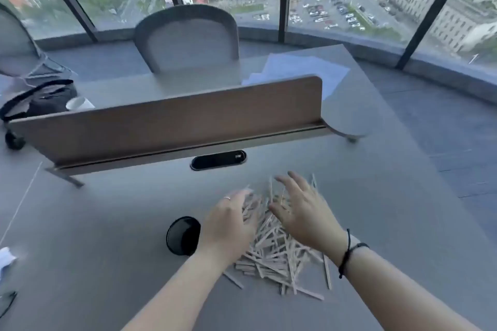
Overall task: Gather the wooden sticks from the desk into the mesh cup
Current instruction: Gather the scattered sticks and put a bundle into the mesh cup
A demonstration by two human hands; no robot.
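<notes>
A loose heap of thin wooden sticks [274,252] lies on the grey desk [107,223], toward its near edge and right of the middle. A black mesh cup [183,235] stands just left of the heap. The left hand [228,226] and right hand [304,209] spread relaxed fingers over the heap's far side, grasping nothing. The sticks look light, stiff and prone to sliding and scattering; they would likely handle best squeezed from both sides into a bundle.
</notes>
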